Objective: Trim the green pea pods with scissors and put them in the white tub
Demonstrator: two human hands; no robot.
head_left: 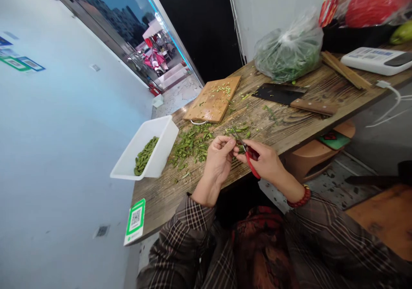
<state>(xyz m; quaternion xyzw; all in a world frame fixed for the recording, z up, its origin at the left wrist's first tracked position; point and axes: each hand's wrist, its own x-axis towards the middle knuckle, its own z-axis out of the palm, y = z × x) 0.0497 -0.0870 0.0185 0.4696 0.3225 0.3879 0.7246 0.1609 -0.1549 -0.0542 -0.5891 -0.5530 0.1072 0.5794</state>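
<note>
My right hand [265, 160] is closed around a pair of scissors with red handles [252, 164], its blades pointing up and away over the table. Beside the blades, my left hand [220, 156] is closed in a pinch; whatever lies between its fingertips is too small and covered to make out. Green soybean pods [189, 145] are heaped on the wooden table just beyond and left of my hands, with loose pods and bits around the scissor tips. To the left, a white plastic tub [164, 151] stands tilted in view, with more green pods [146, 156] inside.
A cutting board [209, 100] with small green scraps lies beyond the heap. Farther right are a cleaver [280, 93], a tied clear bag of greens [289, 57], wooden strips [346, 70] and a white scale [376, 60]. A QR-code card [135, 220] stands at the table's left corner.
</note>
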